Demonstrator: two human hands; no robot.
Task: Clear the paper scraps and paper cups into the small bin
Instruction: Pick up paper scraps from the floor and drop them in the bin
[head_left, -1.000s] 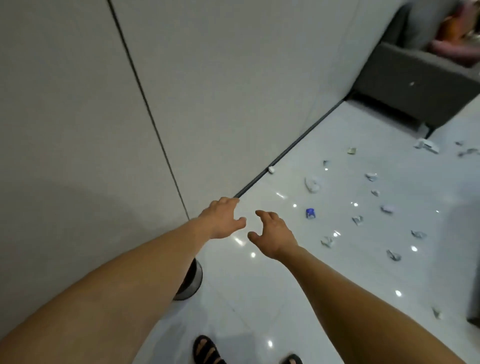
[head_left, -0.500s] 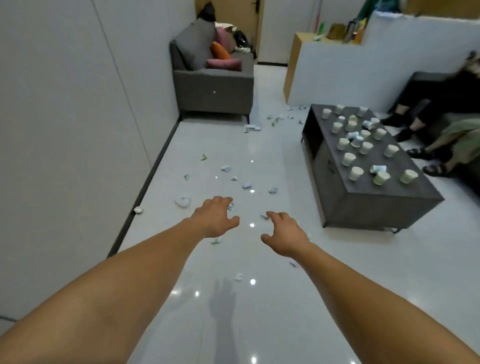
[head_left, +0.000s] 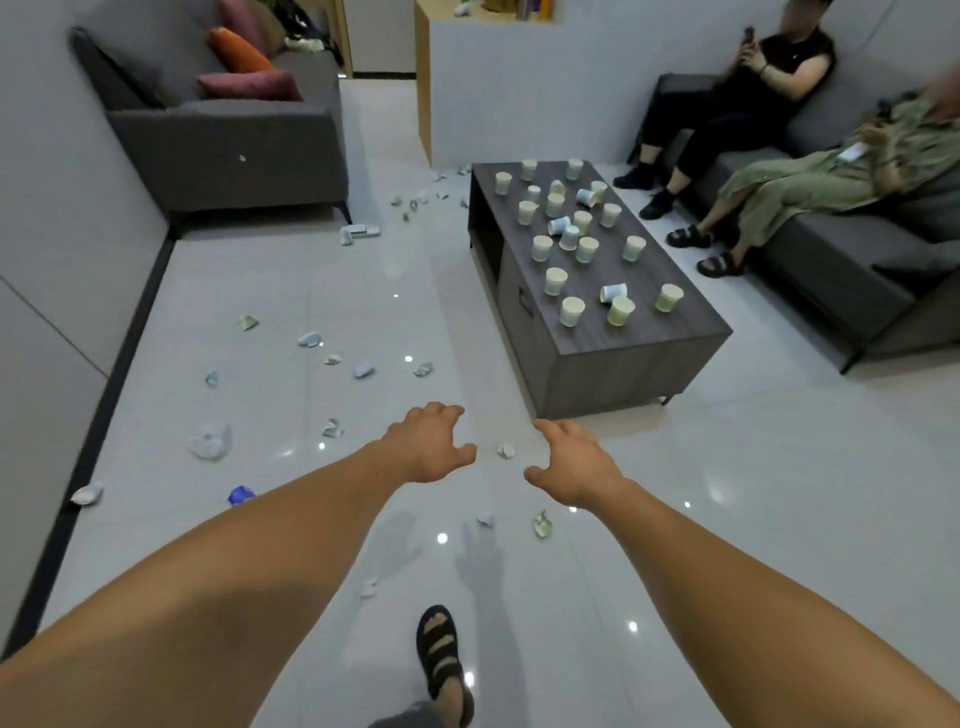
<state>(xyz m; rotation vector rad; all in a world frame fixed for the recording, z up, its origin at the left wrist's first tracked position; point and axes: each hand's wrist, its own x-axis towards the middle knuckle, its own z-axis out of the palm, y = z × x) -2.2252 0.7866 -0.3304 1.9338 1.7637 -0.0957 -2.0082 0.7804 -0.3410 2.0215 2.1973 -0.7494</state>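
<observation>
Left hand (head_left: 428, 441) and right hand (head_left: 571, 462) reach forward, relaxed and empty. Paper scraps (head_left: 332, 428) litter the left floor (head_left: 779, 519); paper cups (head_left: 571, 310) crowd the far-right coffee table (head_left: 649, 343). A careless step could skid on the scraps.

The pale tiled floor (head_left: 779, 519) is glossy and smooth, mirroring points of light. The low dark-grey coffee table (head_left: 623, 376) shows matt wood grain. The small pale paper cups (head_left: 572, 312) look matt, the crumpled paper scraps (head_left: 210, 441) creased. The grey sofa (head_left: 208, 166) is woven cloth.
</observation>
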